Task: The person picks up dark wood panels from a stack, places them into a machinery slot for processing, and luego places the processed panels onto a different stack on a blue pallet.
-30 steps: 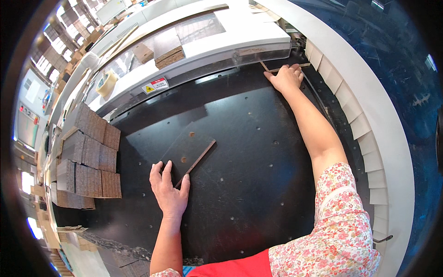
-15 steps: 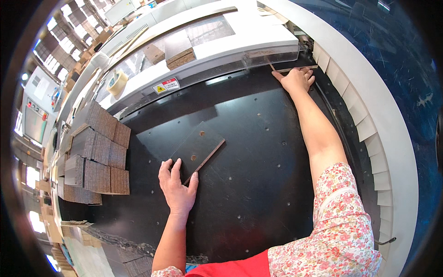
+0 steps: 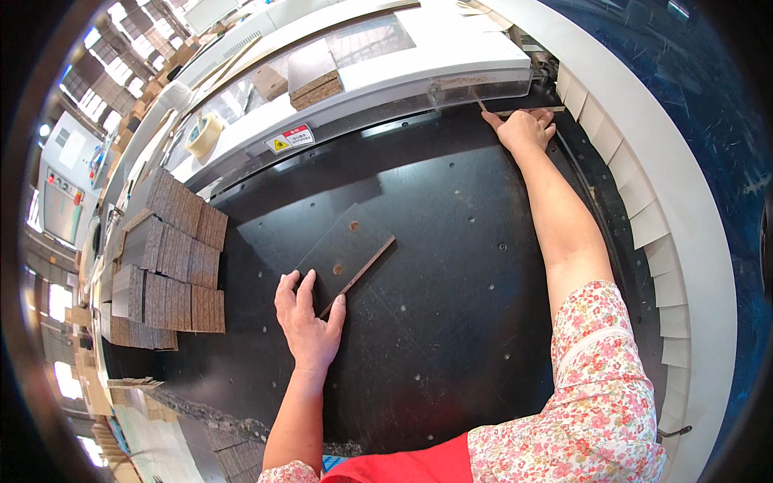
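My left hand [image 3: 310,326] grips the near end of a flat dark board [image 3: 342,256] with two brownish round marks or holes in its face. Its thumb lies along one edge, the fingers along the opposite one. The board rests slantwise on the black machine table [image 3: 435,322]. At the far right, my right hand [image 3: 525,131] has its fingers bent over a second board [image 3: 554,109], of which only thin pale edges show beside the clear guard. The hand hides most of that piece.
Stacks of cut boards [image 3: 173,274] stand at the table's left. Behind runs a white machine beam [image 3: 435,60] carrying a tape roll [image 3: 204,135], a small board block [image 3: 314,76] and a warning label [image 3: 290,138]. Pale strip flaps [image 3: 644,217] line the right edge.
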Demonstrator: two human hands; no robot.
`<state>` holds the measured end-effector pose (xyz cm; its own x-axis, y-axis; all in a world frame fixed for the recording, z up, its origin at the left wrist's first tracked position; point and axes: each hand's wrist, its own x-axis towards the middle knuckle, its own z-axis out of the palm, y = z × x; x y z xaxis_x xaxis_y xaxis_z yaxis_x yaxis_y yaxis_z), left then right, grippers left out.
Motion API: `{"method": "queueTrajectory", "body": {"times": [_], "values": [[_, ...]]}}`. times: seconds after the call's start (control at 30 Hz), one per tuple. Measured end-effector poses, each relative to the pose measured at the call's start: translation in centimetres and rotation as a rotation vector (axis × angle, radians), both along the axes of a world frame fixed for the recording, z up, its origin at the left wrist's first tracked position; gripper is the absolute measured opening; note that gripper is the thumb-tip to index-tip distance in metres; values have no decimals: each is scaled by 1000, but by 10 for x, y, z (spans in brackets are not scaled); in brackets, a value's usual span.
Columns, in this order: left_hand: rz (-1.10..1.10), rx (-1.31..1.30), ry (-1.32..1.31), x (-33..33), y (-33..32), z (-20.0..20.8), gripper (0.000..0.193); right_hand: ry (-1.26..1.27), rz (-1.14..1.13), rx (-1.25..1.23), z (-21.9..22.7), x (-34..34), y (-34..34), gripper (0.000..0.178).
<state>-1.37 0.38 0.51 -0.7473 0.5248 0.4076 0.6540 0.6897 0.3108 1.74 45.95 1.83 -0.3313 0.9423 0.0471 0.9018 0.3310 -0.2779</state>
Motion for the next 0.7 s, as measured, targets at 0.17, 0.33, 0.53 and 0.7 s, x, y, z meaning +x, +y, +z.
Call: {"method": "queueTrajectory", "body": {"times": [0.17, 0.33, 0.53, 0.7], "values": [[8, 8, 0, 0, -1, 1, 55, -11, 18, 27, 0, -3, 1, 103], [-2, 5, 19, -2, 1, 4, 54, -47, 18, 23, 10, 1, -5, 98], [7, 1, 13, 1, -1, 7, 55, -21, -15, 39, -3, -4, 4, 109], [-1, 13, 20, 0, -2, 3, 55, -7, -18, 55, -7, -4, 6, 110]]}}
